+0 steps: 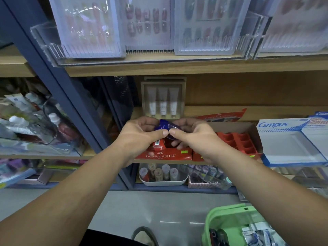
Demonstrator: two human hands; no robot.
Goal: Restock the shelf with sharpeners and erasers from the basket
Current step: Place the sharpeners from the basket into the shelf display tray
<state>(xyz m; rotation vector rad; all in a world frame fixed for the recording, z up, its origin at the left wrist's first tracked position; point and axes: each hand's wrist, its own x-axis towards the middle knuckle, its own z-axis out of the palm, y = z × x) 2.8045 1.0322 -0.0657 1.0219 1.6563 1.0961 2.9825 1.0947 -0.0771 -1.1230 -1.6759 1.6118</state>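
a wooden shelf is running across a shop aisle, with a dark blue metal upright standing at its left and a pale grey floor lying below. a green basket is sitting on the floor at the lower right, with small packets showing inside it.

the left hand and the right hand are coming together in front of the middle shelf, both pinching a small blue packet between thumbs and curled fingers, the two thumb tips almost touching. the packet is hanging in the air just above the shelf's front edge. its long axis is lying roughly left to right, dipping a little toward the right hand, where a clear wrapper end is showing. which end is the front is not telling from here.

right under the hands a red faber-castell box is lying along the shelf lip. beside it, an open cardboard box is holding a red moulded tray. a blue and white campus pack is resting to the right. behind the hands, a boxed set of three white tubes is standing upright against the back. packs of press-on nails are filling the shelf above, and a white tub of small bottles is sitting on the shelf below. both forearms are covering part of the lower shelves.
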